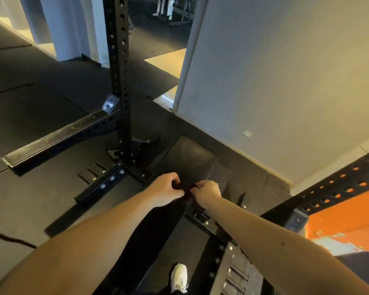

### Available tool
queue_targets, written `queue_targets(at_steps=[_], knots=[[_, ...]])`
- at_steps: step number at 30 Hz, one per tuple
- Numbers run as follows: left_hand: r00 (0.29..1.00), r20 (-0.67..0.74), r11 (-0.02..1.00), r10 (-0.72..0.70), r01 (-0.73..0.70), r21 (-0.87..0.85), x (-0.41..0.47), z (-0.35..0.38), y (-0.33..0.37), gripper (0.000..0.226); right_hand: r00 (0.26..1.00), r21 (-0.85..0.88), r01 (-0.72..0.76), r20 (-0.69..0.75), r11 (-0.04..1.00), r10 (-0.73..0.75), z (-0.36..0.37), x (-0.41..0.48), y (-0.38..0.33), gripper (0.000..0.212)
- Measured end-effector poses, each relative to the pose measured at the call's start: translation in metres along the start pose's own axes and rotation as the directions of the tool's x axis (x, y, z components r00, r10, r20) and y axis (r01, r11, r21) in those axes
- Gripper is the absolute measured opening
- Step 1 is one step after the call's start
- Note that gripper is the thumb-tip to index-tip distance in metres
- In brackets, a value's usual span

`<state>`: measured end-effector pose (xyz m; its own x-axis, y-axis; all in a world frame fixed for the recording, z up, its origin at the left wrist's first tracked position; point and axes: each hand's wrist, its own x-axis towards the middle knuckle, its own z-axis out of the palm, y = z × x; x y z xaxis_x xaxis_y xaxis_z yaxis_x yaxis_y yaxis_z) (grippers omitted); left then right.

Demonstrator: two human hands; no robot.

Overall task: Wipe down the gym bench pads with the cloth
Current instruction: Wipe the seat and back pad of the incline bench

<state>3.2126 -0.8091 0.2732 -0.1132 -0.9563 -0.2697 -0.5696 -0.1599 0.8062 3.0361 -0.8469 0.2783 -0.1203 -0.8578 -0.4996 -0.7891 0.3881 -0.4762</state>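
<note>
The left hand and right hand meet above the near end of the bench pad. Both sets of fingers are curled, pinching a dark cloth (mostly hidden) between them.

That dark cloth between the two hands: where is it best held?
Likely at its top edge, one end per hand, from above. The cloth is limp and bunches between the left hand and right hand, both pinching it over the bench pad. Its folds are too dark to read.
</note>
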Motion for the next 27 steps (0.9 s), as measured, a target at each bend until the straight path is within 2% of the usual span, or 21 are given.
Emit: queue_targets(at_steps=[2, 4, 6, 8, 9, 12, 15, 18, 20, 22, 25, 27], knots=[[0.999, -0.012, 0.999, 0.030, -0.029, 0.035, 0.015, 0.003, 0.015, 0.015, 0.994, 0.266, -0.097, 0.067, 0.959, 0.082, -0.011, 0.006, -0.006, 0.021], [0.999, -0.010, 0.996, 0.046, -0.045, 0.073, 0.036, 0.008, 0.028, 0.016, 0.965, 0.541, -0.246, 0.219, 0.804, 0.148, -0.022, 0.020, -0.010, 0.019], [0.999, 0.003, 0.996, 0.037, -0.037, 0.078, 0.058, 0.014, 0.040, 0.016, 0.921, 0.700, -0.370, 0.360, 0.610, 0.145, -0.032, 0.040, -0.010, 0.023], [1.000, -0.001, 0.998, 0.008, -0.008, 0.065, 0.081, 0.023, 0.048, 0.015, 0.887, 0.783, -0.449, 0.448, 0.431, 0.110, -0.040, 0.065, -0.005, 0.027], [1.000, -0.002, 0.998, -0.009, 0.009, 0.055, 0.093, 0.028, 0.050, 0.015, 0.878, 0.800, -0.469, 0.468, 0.374, 0.100, -0.042, 0.080, -0.001, 0.029], [0.996, 0.019, 0.996, -0.087, 0.087, 0.021, 0.129, 0.044, 0.056, 0.016, 0.864, 0.808, -0.489, 0.499, 0.329, 0.060, -0.048, 0.122, 0.013, 0.033], [0.987, 0.075, 0.989, -0.141, 0.144, -0.032, 0.163, 0.059, 0.057, 0.013, 0.887, 0.810, -0.442, 0.459, 0.384, 0.053, -0.055, 0.159, 0.022, 0.028], [0.983, 0.104, 0.983, -0.150, 0.159, -0.088, 0.196, 0.071, 0.056, 0.021, 0.921, 0.821, -0.371, 0.384, 0.434, 0.060, -0.059, 0.197, 0.031, 0.024], [0.987, 0.026, 0.987, -0.158, 0.159, -0.035, 0.219, 0.075, 0.051, 0.024, 0.961, 0.816, -0.268, 0.266, 0.513, 0.079, -0.061, 0.221, 0.033, 0.021], [0.985, -0.070, 0.984, -0.161, 0.165, 0.062, 0.243, 0.077, 0.042, 0.020, 0.995, 0.752, -0.096, 0.081, 0.652, 0.053, -0.061, 0.245, 0.034, 0.029], [0.974, -0.167, 0.960, -0.151, 0.185, 0.212, 0.279, 0.081, 0.021, 0.021, 0.969, 0.422, 0.201, -0.217, 0.884, -0.117, -0.052, 0.287, 0.047, 0.050], [0.972, -0.196, 0.923, -0.127, 0.188, 0.335, 0.308, 0.087, -0.001, 0.031, 0.911, 0.121, 0.320, -0.311, 0.940, -0.270, -0.031, 0.324, 0.065, 0.055]])
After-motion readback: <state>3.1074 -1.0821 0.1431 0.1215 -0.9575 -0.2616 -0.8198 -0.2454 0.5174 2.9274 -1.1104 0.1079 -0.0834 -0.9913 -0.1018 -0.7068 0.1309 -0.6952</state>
